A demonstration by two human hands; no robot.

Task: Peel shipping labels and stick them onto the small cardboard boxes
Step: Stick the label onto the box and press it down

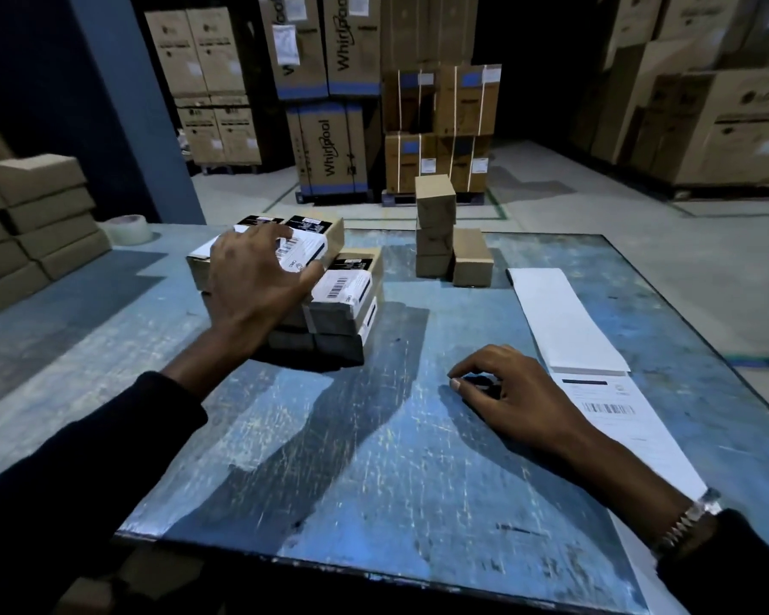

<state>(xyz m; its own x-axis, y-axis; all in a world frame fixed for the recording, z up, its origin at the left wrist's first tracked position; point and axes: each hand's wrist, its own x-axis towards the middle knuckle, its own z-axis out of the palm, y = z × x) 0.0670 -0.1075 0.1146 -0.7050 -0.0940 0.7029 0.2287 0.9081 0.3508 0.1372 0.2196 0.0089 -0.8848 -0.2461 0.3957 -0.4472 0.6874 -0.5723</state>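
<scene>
Pressing your spread left hand [258, 277] flat on the labelled box stack [329, 295], smooth firmly; your right hand [513, 392] rests loosely curled, holding nothing, beside the label strip [604, 406].

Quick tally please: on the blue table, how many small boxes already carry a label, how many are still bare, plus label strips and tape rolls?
Labelled boxes, top faces showing in the stack under the left hand: 4; lower layers are too dark to count.
Bare boxes: 4
Label strips: 1
Tape rolls: 1
Total: 10
</scene>
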